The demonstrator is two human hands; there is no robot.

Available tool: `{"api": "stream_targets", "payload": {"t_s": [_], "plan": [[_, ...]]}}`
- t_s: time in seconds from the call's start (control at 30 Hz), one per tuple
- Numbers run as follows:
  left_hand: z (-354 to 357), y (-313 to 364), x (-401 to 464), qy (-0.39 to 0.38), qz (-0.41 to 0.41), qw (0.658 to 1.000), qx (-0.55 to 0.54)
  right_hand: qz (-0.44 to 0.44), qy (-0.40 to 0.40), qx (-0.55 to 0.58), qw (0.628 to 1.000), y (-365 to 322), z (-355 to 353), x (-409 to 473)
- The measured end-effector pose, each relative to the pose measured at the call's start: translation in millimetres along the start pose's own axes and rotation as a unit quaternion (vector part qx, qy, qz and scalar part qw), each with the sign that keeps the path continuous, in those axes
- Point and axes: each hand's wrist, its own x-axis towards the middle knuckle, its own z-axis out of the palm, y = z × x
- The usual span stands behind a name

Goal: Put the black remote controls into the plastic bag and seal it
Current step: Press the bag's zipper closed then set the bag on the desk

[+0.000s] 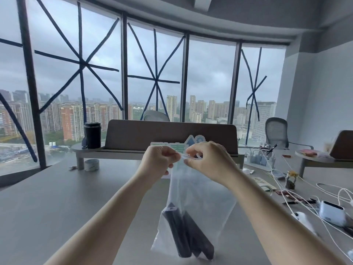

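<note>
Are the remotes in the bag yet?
In: both remotes lie at the bottom of the bag, visible through the clear plastic.

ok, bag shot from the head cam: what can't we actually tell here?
- Seal state: the left hand and right hand cover the strip at the top of the plastic bag, so closed or open is unclear.
- Remote controls: seen through cloudy plastic; buttons and the exact count are unreadable.
- Green-and-blue sign: mostly hidden behind the hands.
- White device: partly cut by the right edge.
</note>
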Motion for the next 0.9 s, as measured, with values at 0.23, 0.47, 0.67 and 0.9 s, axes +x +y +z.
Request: {"api": "stream_targets", "payload": {"t_s": [0.23,0.47,0.67,0.9], "plan": [[3,10,3,0.009,0.031,0.998,0.045,0.029,-0.017,0.051,0.998,1,-2,14],[5,10,2,0.012,0.035,0.998,0.056,0.036,-0.038,0.059,0.997,1,-4,20],[1,10,0,0.006,0.036,0.998,0.047,0.063,-0.079,0.098,0.99,-2,-4,24],[-6,10,2,-0.011,0.034,0.999,0.037,0.07,-0.103,0.066,0.99,-5,-4,32]]}}
